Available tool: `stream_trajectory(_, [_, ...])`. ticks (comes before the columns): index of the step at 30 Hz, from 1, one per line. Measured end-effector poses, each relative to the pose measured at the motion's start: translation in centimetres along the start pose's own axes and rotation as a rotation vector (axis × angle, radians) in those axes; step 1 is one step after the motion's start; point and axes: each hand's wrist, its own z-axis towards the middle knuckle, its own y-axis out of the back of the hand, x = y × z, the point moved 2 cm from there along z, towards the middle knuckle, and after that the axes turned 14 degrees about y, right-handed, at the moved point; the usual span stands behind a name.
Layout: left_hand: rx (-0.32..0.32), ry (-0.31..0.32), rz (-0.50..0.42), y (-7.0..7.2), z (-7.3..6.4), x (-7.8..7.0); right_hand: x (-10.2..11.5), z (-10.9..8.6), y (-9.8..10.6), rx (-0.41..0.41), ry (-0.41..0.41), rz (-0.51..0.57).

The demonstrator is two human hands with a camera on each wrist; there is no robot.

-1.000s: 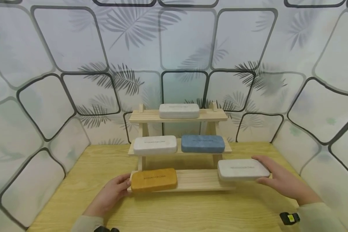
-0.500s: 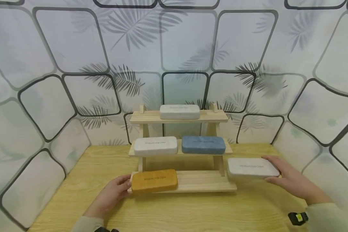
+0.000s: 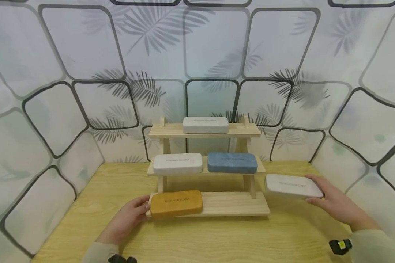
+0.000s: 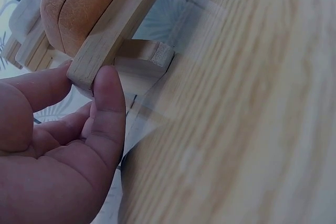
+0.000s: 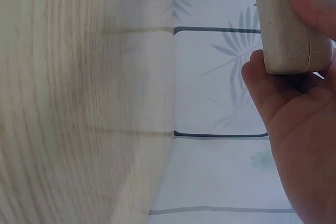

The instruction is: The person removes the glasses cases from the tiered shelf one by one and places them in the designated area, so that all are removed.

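Note:
My right hand (image 3: 335, 202) grips a pale grey glasses case (image 3: 293, 186) by its right end, holding it up to the right of the wooden display stand (image 3: 233, 210). In the right wrist view, the case's end (image 5: 286, 35) sits between thumb and fingers, above the tabletop. My left hand (image 3: 130, 215) pinches the left end of the stand's lowest shelf; the left wrist view shows thumb and finger on the shelf's end (image 4: 86, 69). On that shelf, right beside the left hand, an orange glasses case (image 3: 176, 204) lies slightly askew.
The middle shelf bears a white glasses case (image 3: 177, 163) and a blue one (image 3: 232, 163). Another pale grey case (image 3: 205, 125) lies on the top shelf. A wood-grain table (image 3: 200, 241) carries the stand, with patterned cloth walls (image 3: 210, 44) behind and at both sides.
My right hand has carried the pale grey case rightward, from over the lowest shelf's right end to beside the stand. The left hand keeps its place on the shelf.

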Motion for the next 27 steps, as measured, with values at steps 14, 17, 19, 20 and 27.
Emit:
stream_trajectory(14, [0.009,0.007,0.001,0.1,0.1,0.1,-2.1,1.1,-0.2,0.095,-0.100,0.040])
stream_trajectory(17, [0.015,0.001,0.013,0.2,0.0,0.2,-2.5,1.5,0.0,0.090,-0.099,0.038])
stream_trajectory(19, [0.013,0.002,0.016,0.2,0.0,0.2,-2.7,1.9,0.1,0.088,-0.094,0.038])
stream_trajectory(20, [0.014,0.002,0.014,0.2,0.0,0.2,-2.8,2.1,0.2,0.088,-0.093,0.044])
stream_trajectory(27, [0.003,0.008,0.001,0.1,0.2,0.1,-3.4,3.4,0.7,0.119,-0.131,0.041])
